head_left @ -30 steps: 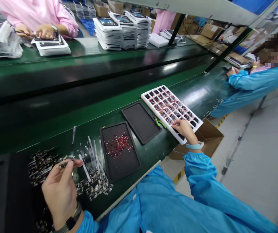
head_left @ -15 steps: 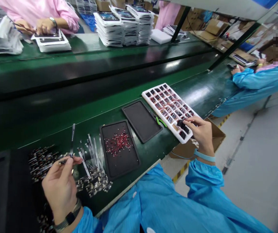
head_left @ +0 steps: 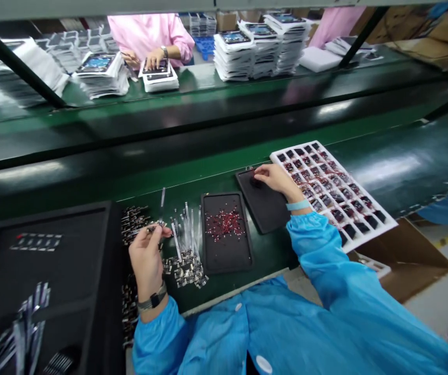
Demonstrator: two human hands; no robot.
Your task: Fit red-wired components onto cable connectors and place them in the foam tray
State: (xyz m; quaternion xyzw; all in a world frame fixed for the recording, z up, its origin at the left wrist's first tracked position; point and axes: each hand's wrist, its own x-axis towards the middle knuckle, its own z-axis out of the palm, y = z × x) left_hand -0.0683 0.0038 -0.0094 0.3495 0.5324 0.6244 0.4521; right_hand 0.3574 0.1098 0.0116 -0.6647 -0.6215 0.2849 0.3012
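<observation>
My left hand pinches a small circuit board with a thin flat ribbon cable standing up from it. Beside that hand lie a heap of small circuit boards and pale ribbon cables. My right hand is over the far end of an empty-looking black tray. Its fingertips are closed on a small black part, too blurred to name more exactly. To its right, a white foam tray holds black parts with red wires in its compartments.
A black tray with short red wires sits between my hands. At left stands a large black tray with ribbon cables. A cardboard box is below the table edge. Across the bench, a person in pink works beside stacked packs.
My right hand has moved left from the foam tray to the black tray with a black part in its fingers. The view has turned left; my left hand still holds the circuit board.
</observation>
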